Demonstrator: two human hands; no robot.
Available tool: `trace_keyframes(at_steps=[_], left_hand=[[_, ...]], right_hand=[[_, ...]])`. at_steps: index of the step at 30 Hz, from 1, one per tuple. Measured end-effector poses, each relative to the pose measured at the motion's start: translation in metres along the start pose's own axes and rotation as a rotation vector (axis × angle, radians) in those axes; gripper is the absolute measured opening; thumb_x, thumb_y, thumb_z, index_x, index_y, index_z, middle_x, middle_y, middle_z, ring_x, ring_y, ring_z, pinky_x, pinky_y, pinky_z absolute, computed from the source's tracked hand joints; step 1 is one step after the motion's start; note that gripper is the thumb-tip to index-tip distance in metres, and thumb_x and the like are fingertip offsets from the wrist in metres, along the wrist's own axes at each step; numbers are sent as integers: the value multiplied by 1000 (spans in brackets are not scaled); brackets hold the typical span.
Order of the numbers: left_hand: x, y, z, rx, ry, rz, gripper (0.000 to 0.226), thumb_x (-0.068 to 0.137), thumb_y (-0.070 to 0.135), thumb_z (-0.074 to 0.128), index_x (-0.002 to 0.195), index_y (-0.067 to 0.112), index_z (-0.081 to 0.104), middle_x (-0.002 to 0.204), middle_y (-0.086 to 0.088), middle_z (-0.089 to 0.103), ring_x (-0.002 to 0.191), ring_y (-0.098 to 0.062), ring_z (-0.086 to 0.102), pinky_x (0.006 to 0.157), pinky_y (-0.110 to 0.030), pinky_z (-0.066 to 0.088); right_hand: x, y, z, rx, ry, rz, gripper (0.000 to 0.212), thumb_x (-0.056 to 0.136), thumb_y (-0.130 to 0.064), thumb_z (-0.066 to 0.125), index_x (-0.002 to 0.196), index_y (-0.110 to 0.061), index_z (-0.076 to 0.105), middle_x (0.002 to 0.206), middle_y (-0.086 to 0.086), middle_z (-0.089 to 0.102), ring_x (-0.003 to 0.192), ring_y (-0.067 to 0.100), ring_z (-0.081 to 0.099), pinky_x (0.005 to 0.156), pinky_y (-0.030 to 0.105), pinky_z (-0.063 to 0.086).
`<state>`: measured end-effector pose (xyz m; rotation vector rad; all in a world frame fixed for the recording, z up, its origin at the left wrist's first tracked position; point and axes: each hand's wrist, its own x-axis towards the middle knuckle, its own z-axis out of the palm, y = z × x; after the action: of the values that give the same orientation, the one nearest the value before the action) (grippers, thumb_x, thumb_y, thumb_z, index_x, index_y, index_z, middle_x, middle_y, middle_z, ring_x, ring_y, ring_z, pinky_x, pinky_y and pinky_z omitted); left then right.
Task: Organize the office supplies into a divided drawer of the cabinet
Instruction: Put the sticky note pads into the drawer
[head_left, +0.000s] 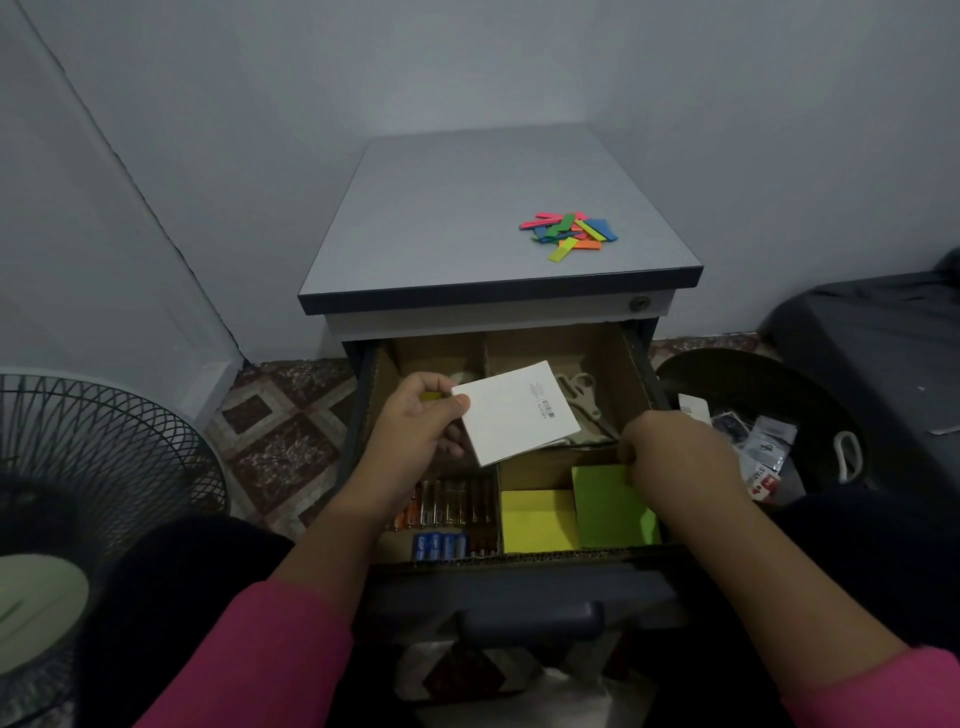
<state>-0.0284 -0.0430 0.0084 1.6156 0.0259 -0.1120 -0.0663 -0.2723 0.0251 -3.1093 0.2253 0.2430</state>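
- Head view: a person is sitting at a grey cabinet (467, 218) with its divided drawer (636, 364) pulled open.
- Left hand (415, 426) is pinching a white card (519, 410) by its corner, holding it tilted above the drawer's middle.
- Right hand (670, 447) is curling over the drawer's right side, fingertips touching a green sticky pad (613, 509); whether it is grasping the pad cannot be told.
- A yellow sticky pad (537, 519) is lying just beside the green one in the drawer's front right compartment.
- Batteries (452, 514) are lying in the drawer's front left compartment.
- Coloured tabs (569, 234) are lying heaped on the cabinet top, behind the drawer.
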Motion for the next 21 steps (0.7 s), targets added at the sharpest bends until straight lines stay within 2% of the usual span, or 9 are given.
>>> trace_keyframes(at_steps=[4, 7, 11, 15, 18, 21], left_hand=[[-1, 1, 0, -8, 2, -5, 14, 93, 8, 57, 106, 7, 55, 86, -7, 69, 61, -11, 59, 55, -26, 50], [-1, 1, -1, -8, 1, -7, 13, 93, 8, 56, 106, 8, 55, 85, -6, 68, 61, -11, 58, 56, -27, 50], [-1, 1, -1, -16, 1, -3, 12, 93, 7, 56, 105, 7, 54, 82, -4, 67, 58, -8, 58, 55, -27, 49], [-3, 2, -1, -22, -7, -1, 12, 93, 8, 56, 105, 7, 54, 86, -5, 68, 60, -9, 58, 57, -28, 49], [-3, 2, -2, -15, -10, -1, 13, 93, 9, 56, 106, 8, 54, 89, -5, 69, 63, -11, 59, 58, -28, 49], [-3, 2, -2, -15, -12, -6, 14, 93, 10, 56, 107, 8, 54, 92, -8, 69, 66, -13, 59, 59, -28, 49]], right_hand=[[-5, -3, 3, -67, 68, -11, 20, 88, -7, 55, 95, -21, 67, 75, -3, 50, 76, 19, 56, 62, 28, 44], [-11, -4, 10, -81, 80, -46, 22, 89, -7, 52, 98, -22, 65, 79, -3, 53, 84, 21, 62, 65, 29, 48], [-16, -1, 14, 1, 125, -79, 24, 89, -8, 50, 101, -24, 64, 89, -2, 61, 84, 21, 63, 67, 30, 52], [-17, -2, 16, 78, 189, -110, 21, 88, -7, 51, 98, -22, 62, 94, -1, 58, 82, 22, 62, 63, 31, 50], [-15, -1, 19, 53, 156, -107, 20, 87, -2, 50, 91, -20, 59, 95, -1, 52, 77, 22, 60, 61, 31, 50], [-14, -1, 20, 31, 61, -97, 18, 87, -8, 50, 95, -21, 62, 95, 0, 58, 86, 22, 61, 69, 31, 51]])
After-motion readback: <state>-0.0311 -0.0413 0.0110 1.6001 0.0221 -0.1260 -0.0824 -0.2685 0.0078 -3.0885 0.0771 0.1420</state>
